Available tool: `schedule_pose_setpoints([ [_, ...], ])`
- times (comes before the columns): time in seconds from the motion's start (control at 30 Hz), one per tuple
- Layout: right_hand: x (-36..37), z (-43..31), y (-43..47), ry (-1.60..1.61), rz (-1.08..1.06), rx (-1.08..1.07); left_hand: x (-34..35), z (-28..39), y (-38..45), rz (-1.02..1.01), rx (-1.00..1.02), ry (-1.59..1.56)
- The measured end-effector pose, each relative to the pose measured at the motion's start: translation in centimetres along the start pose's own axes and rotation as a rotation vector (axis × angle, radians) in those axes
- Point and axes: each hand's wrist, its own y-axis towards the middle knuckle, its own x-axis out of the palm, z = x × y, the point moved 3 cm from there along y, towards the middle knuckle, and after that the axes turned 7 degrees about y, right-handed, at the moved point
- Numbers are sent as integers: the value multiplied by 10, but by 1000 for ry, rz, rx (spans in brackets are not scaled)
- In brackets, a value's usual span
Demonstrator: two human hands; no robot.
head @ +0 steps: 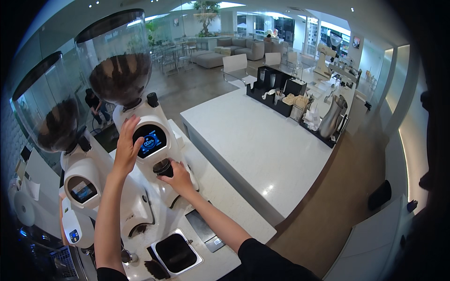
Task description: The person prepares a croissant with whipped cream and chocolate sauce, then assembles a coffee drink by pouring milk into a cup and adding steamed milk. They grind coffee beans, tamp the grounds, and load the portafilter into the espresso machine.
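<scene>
A white coffee grinder (pixel 154 119) with a clear hopper (pixel 117 70) part-filled with coffee beans stands before me. Its round display (pixel 151 140) is lit in blue. My left hand (pixel 128 144) is raised against the left edge of that display, fingers apart and holding nothing. Lower down, my right hand (pixel 178 178) grips a dark cup (pixel 163 168) under the grinder's head. A second white grinder (pixel 82 189), with its own hopper of beans, is to the left. Spilled coffee grounds (pixel 142 228) lie by its base.
Near me are a metal-rimmed container (pixel 199 261) with a dark inside, a brush (pixel 155 269) and a flat dark scale-like device (pixel 202 224). Right of the grinders is a white island counter (pixel 246 140), with black organizers (pixel 272 100) and a steel pitcher (pixel 330 117). A person (pixel 95 105) sits behind the grinders.
</scene>
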Motion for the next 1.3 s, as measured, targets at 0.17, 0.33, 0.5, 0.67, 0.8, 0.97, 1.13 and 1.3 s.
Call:
schedule_pose_setpoints([
  [0.17, 1, -6, 1, -35, 25, -25, -9, -4, 5, -70, 85, 57],
  [0.33, -2, -12, -4, -53, 8, 10, -11, -2, 2, -42, 130, 64],
  [0.5, -3, -17, -10, -54, 8, 36, -13, -3, -1, -68, 71, 64],
  [0.67, 2, -16, -10, -92, 11, 8, -17, -2, -4, -44, 34, 17],
  [0.8, 5, -17, -10, -96, 23, -21, -18, -4, -5, -32, 33, -27],
  [0.97, 5, -14, -14, -104, 23, 21, -15, -1, -6, -32, 49, -6],
  [1.13, 5, -19, -12, -54, 9, 15, -18, -2, -7, -5, 48, -6],
  [1.3, 4, -16, -12, -14, -20, 55, -13, -5, -10, 14, 47, 3],
])
